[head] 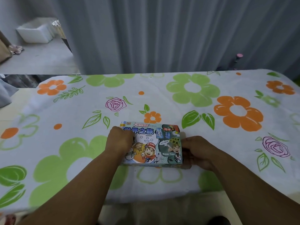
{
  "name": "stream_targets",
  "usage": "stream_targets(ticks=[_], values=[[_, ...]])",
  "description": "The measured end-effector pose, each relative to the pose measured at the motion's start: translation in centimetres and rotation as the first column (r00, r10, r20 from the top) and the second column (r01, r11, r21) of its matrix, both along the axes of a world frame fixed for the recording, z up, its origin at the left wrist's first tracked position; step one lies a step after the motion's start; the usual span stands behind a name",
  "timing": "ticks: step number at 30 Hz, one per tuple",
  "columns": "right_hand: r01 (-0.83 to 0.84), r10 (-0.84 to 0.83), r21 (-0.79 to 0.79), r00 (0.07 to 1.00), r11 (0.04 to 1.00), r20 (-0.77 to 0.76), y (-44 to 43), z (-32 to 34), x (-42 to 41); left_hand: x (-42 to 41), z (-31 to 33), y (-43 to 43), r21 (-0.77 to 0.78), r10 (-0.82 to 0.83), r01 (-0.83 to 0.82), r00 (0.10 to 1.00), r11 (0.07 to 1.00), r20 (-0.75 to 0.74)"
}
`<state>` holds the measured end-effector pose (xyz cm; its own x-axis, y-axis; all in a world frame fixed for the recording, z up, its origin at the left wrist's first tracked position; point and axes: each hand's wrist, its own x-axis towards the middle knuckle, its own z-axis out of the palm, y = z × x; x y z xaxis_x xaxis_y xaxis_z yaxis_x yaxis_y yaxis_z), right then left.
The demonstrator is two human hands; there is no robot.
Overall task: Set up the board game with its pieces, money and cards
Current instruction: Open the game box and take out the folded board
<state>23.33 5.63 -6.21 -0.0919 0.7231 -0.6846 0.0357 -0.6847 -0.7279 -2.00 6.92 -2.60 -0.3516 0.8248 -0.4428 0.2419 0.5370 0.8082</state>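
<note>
A colourful board game box [154, 144] with cartoon figures, dice and printed characters lies flat on the flowered tablecloth [194, 98], near the table's front middle. My left hand [119, 140] grips the box's left end, fingers curled over its top. My right hand [197, 151] holds the right end, where a flap of the box stands slightly out. The lid is down and nothing from inside shows.
The cloth with green and orange flowers covers the whole table. A grey curtain [162, 33] hangs behind the far edge. A white bin [34, 32] stands on the floor at the far left. A dark object with a pink top [238, 60] rises behind the table.
</note>
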Motion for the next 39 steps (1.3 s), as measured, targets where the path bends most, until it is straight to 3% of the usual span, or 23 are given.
stream_targets(ticks=[11,24,31,39], values=[[0.007,-0.009,-0.027,0.998,1.000,-0.070,-0.1,-0.2,0.5,0.0,0.1,-0.1,0.019,0.009,-0.009,1.000,1.000,0.002],[0.044,-0.045,-0.011,0.998,0.999,-0.050,0.1,-0.1,0.0,0.1,0.4,-0.3,-0.024,0.022,-0.021,0.997,1.000,0.068],[0.088,-0.091,-0.039,0.994,0.995,-0.067,-0.1,0.0,1.0,-0.7,-0.1,0.0,-0.009,0.018,-0.018,1.000,1.000,-0.011],[0.094,-0.099,-0.055,0.991,0.994,-0.085,-0.1,-0.6,2.0,-0.9,-0.6,0.2,-0.078,0.056,-0.055,0.998,0.995,0.011]])
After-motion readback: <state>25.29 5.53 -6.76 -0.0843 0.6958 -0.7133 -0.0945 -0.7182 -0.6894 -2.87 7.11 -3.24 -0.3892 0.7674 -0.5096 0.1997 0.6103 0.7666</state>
